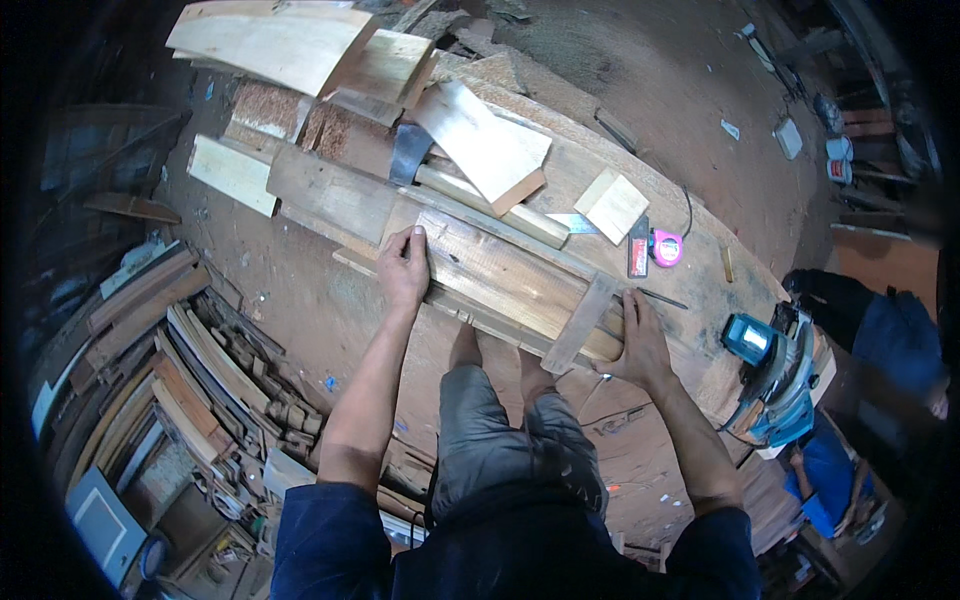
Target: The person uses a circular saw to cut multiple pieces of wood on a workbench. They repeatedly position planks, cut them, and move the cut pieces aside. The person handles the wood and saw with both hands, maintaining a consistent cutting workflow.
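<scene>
My left hand [405, 268] grips the left end of a long wooden board [500, 275], thumb on top. My right hand [640, 345] is closed around the board’s right end, beside a short crosswise wooden strip [580, 325] lying over it. A pencil [662, 298] lies just right of my right fingertips. Behind the board are a pink tape measure [668, 250], a small red-labelled block-like object [638, 250], a square wood offcut [610, 203] and a partly covered metal square [570, 223].
A teal circular saw [775, 385] sits on the bench's [720, 290] right end. Loose planks [270, 40] are piled at its far end. Stacked timber [190, 370] fills the lower left floor. Two other people, one [895, 335] at right, one [830, 470] lower right, are nearby.
</scene>
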